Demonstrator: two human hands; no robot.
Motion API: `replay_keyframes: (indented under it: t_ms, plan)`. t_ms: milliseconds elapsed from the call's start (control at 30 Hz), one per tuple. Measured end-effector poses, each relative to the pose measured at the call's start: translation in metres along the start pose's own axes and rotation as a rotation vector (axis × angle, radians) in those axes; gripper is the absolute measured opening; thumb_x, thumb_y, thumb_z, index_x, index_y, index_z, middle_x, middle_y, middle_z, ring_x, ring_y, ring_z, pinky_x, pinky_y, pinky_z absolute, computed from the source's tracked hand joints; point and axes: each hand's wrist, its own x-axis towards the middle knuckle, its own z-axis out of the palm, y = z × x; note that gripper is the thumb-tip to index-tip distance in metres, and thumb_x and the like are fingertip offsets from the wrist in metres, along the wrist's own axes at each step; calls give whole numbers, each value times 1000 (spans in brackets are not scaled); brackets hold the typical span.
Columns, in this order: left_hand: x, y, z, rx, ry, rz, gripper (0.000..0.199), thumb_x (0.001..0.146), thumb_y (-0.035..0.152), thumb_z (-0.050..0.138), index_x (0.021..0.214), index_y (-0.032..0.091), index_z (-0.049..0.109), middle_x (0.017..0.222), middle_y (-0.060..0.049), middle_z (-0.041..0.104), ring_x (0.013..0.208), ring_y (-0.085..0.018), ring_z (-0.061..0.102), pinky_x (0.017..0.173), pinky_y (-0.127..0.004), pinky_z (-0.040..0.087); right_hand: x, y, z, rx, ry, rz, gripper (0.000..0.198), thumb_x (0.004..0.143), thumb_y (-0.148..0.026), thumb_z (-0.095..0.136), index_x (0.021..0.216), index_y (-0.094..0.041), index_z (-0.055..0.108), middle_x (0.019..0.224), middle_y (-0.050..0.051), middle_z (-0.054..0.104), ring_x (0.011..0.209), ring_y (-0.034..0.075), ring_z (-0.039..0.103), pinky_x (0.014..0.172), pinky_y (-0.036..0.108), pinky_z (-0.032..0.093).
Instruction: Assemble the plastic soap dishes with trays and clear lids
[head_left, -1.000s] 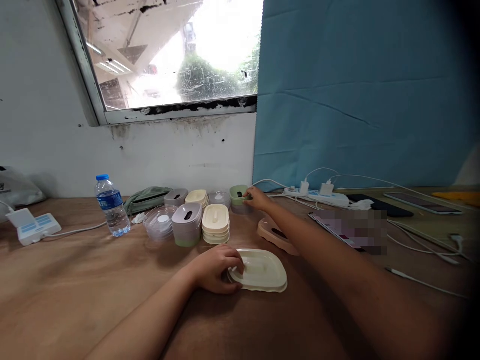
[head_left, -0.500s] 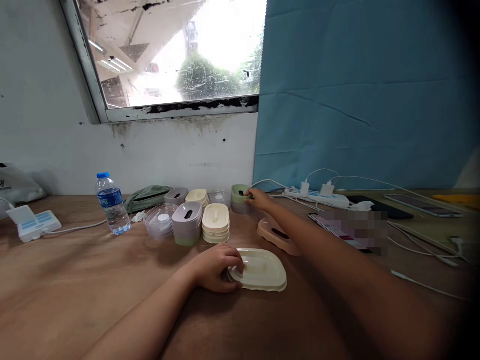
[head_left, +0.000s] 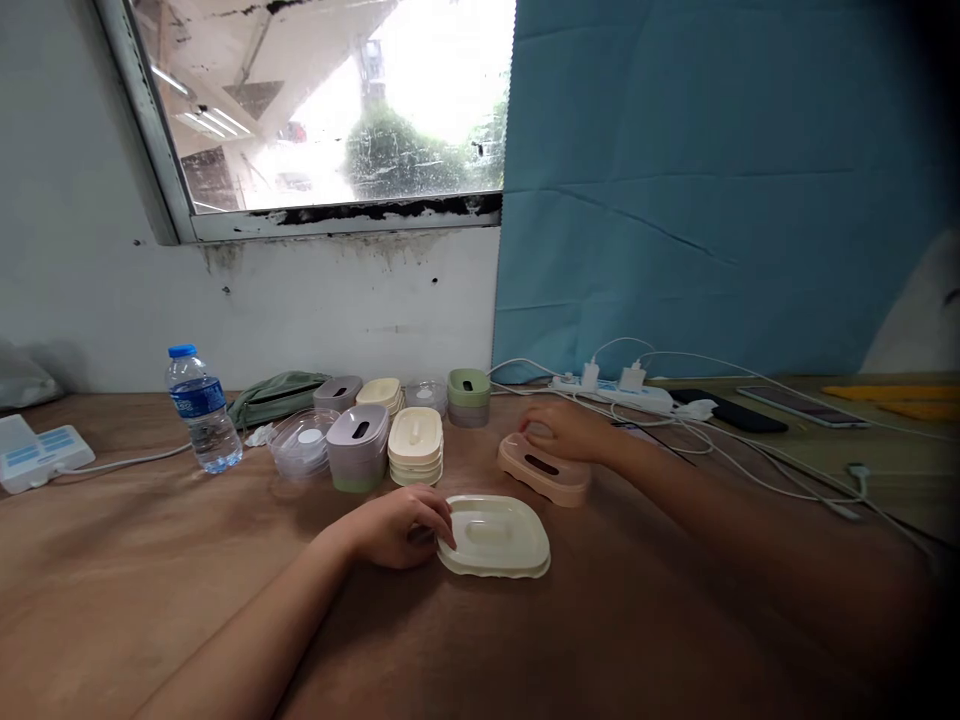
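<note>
My left hand (head_left: 405,524) rests on the table with its fingers curled over the left edge of a cream oval lid (head_left: 491,537). That lid has a raised oblong in its middle. My right hand (head_left: 562,428), slightly blurred, is at the back edge of a peach-coloured oval plastic piece (head_left: 544,470) with a dark slot on top. Its fingers are bent and apart, and I see nothing between them. Left of it stand a green stacked container (head_left: 469,398), a stack of cream lids (head_left: 416,447) and lilac stacked containers (head_left: 358,450).
Clear round tubs (head_left: 301,445) and a water bottle (head_left: 202,410) stand to the left, near a green pouch (head_left: 274,398). White cables run from a power strip (head_left: 615,393) across the right side. Phones (head_left: 802,408) lie at the far right.
My right hand has left the green container and come back, rightward and nearer, to the peach-coloured piece. My left hand stays at the cream lid. The whole view has shifted slightly.
</note>
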Motion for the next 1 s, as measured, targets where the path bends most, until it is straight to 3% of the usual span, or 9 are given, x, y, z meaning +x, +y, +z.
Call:
replay_keyframes:
  t_ms: [100, 233, 467, 600, 767, 900, 1000]
  plan:
    - [0, 5, 1, 18, -27, -31, 29, 69, 7, 53, 92, 21, 65, 97, -5, 60, 85, -14, 57, 74, -23, 47, -43, -6, 0, 29, -67, 20, 19, 75, -31, 51, 85, -23, 65, 94, 6, 64, 90, 25, 56, 82, 35, 41]
    - [2, 14, 5, 53, -58, -21, 27, 74, 12, 53, 97, 22, 62, 95, -5, 59, 86, -15, 56, 76, -23, 46, -82, -3, 14, 122, -85, 33, 40, 74, -38, 52, 112, -28, 55, 126, 5, 47, 118, 29, 38, 97, 43, 29]
    - [13, 30, 17, 240, -45, 53, 25, 85, 19, 42, 105, 18, 57, 96, -8, 57, 91, -17, 51, 84, -29, 43, -88, 11, 33, 154, 9, 55, 54, 68, -19, 50, 122, -25, 48, 135, 6, 36, 127, 27, 26, 103, 44, 21]
    - [14, 28, 21, 339, 3, 121, 25, 87, 20, 39, 106, 17, 56, 94, -9, 57, 92, -17, 51, 87, -31, 41, -88, 15, 41, 226, 3, 169, 58, 65, -16, 49, 122, -24, 47, 139, 7, 28, 128, 28, 23, 102, 45, 23]
    - [13, 15, 21, 487, 195, 128, 27, 87, 17, 40, 111, 17, 51, 95, -8, 57, 94, -17, 51, 91, -35, 39, -89, 16, 45, 287, 9, 222, 47, 64, -16, 50, 111, -22, 55, 138, 8, 27, 129, 29, 20, 103, 46, 21]
    - [10, -3, 18, 603, 487, -25, 29, 87, 18, 40, 114, 19, 48, 97, -9, 54, 96, -20, 49, 87, -37, 42, -88, 13, 41, 305, 6, 237, 44, 63, -17, 50, 107, -22, 55, 137, 9, 25, 129, 28, 21, 101, 45, 26]
    - [9, -18, 16, 665, 592, -120, 30, 88, 19, 38, 117, 20, 46, 99, -9, 52, 97, -21, 48, 88, -40, 41, -88, 12, 41, 287, 14, 241, 43, 64, -17, 51, 106, -21, 55, 136, 11, 24, 129, 29, 21, 100, 44, 28]
